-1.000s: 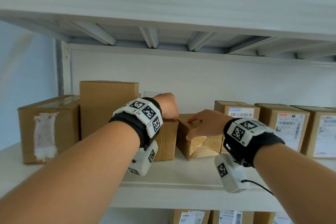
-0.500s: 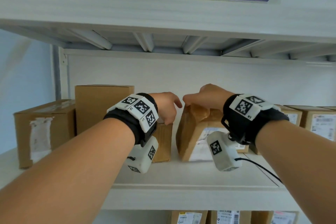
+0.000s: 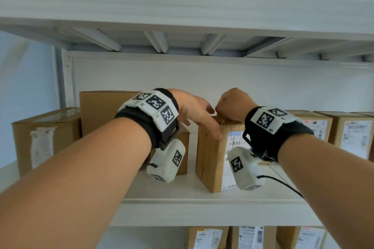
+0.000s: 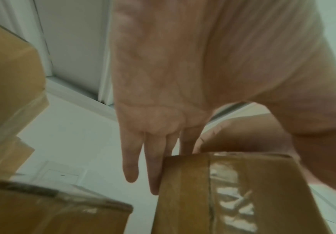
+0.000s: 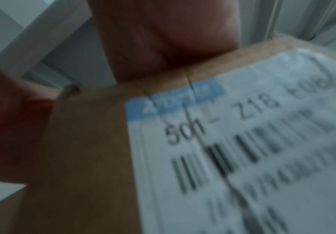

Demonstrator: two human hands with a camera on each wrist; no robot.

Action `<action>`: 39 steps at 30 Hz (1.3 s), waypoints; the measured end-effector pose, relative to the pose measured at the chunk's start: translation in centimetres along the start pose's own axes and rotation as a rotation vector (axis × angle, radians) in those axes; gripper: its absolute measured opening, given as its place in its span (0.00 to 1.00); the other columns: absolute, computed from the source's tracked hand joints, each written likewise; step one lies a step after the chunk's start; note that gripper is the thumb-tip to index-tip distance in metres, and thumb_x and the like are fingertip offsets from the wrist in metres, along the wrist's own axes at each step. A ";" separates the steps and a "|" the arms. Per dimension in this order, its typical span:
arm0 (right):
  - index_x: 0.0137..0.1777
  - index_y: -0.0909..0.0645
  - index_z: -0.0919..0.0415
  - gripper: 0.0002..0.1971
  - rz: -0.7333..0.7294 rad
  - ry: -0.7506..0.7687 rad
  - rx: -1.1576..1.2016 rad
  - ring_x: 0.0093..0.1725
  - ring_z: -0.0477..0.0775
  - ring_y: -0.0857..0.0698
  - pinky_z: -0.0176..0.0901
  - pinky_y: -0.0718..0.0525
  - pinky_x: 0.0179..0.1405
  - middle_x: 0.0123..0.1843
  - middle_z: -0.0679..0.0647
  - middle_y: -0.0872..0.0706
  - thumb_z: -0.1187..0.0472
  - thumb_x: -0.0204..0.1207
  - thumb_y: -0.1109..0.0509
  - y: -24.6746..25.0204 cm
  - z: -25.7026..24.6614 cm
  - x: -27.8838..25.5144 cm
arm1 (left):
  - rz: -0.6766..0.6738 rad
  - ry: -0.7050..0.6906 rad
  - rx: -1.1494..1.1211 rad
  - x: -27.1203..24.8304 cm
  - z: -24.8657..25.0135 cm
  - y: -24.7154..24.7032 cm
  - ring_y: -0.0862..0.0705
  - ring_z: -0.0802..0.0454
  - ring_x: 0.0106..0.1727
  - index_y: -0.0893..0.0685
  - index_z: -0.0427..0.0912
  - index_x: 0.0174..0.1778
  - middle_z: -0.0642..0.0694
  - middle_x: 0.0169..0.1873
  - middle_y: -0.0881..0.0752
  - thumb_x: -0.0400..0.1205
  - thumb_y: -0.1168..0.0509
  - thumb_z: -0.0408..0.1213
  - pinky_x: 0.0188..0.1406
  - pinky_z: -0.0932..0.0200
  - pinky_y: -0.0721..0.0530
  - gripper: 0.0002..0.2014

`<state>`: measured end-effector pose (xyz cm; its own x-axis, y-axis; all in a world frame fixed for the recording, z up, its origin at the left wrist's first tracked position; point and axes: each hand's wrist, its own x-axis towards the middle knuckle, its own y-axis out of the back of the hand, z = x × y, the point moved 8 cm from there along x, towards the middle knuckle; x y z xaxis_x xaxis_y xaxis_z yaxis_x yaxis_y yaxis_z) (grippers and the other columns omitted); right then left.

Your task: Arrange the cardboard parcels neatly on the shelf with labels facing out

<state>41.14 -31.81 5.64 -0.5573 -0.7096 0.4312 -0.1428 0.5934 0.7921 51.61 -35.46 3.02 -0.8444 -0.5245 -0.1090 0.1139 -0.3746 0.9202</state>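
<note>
A cardboard parcel (image 3: pixel 212 159) stands upright in the middle of the white shelf (image 3: pixel 182 196), its white label (image 3: pixel 232 141) turned to the front. My right hand (image 3: pixel 232 103) grips its top edge from above; the right wrist view shows the same parcel (image 5: pixel 87 158) and blurred barcode label (image 5: pixel 243 158). My left hand (image 3: pixel 194 115) lies with straight fingers against the parcel's upper left side. In the left wrist view the left hand's fingers (image 4: pixel 143 158) touch the taped parcel (image 4: pixel 233 197).
To the left stand a small box (image 3: pixel 183 147), a taller box (image 3: pixel 101 111) and a box with a torn label (image 3: pixel 44 137). Labelled parcels (image 3: pixel 354 135) line the right side. The upper shelf (image 3: pixel 182 16) hangs close overhead; more parcels (image 3: pixel 251 236) sit on the shelf below.
The parcel went from lying at an angle to standing upright with its label forward. My right hand moved onto its top, and my left hand left the small box and reached the parcel's side.
</note>
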 end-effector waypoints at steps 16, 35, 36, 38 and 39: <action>0.55 0.12 0.62 0.18 0.076 0.087 0.000 0.62 0.60 0.16 0.50 0.19 0.65 0.61 0.57 0.13 0.72 0.77 0.43 5.6 3.4 -1.1 | 0.159 0.067 0.217 1.5 4.0 0.5 0.14 0.42 0.61 0.16 0.40 0.66 0.43 0.61 0.14 0.58 0.24 0.43 0.63 0.46 0.15 0.36; 0.74 0.27 0.58 0.22 -0.255 0.134 -0.335 0.65 0.59 0.19 0.46 0.18 0.58 0.68 0.57 0.18 0.64 0.79 0.39 0.5 6.4 -0.5 | 0.220 0.250 0.317 3.7 4.4 4.8 0.13 0.37 0.58 0.13 0.34 0.62 0.38 0.59 0.12 0.60 0.26 0.27 0.61 0.44 0.13 0.30; 0.76 0.29 0.57 0.24 -0.222 0.127 -0.325 0.65 0.59 0.18 0.45 0.18 0.56 0.68 0.56 0.18 0.63 0.78 0.36 0.5 6.6 -0.1 | 0.230 0.254 0.327 3.9 4.3 5.0 0.14 0.36 0.58 0.15 0.35 0.64 0.38 0.59 0.13 0.61 0.26 0.26 0.61 0.43 0.13 0.31; 0.79 0.34 0.55 0.31 -0.156 0.130 -0.313 0.64 0.58 0.19 0.44 0.18 0.53 0.69 0.56 0.21 0.64 0.75 0.33 1.0 6.9 0.8 | 0.244 0.263 0.353 4.3 4.2 5.4 0.15 0.35 0.59 0.18 0.36 0.67 0.38 0.60 0.14 0.62 0.26 0.26 0.61 0.42 0.14 0.33; 0.79 0.34 0.54 0.31 -0.154 0.139 -0.340 0.64 0.58 0.19 0.44 0.18 0.52 0.68 0.56 0.22 0.65 0.75 0.33 1.1 7.0 1.1 | 0.235 0.277 0.362 4.5 4.0 5.3 0.15 0.35 0.58 0.17 0.36 0.66 0.38 0.59 0.14 0.60 0.25 0.26 0.61 0.42 0.14 0.34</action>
<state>34.63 -29.31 3.98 -0.4311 -0.8391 0.3318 0.0762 0.3326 0.9400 46.35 -36.70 8.89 -0.6418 -0.7641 0.0657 0.0534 0.0409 0.9977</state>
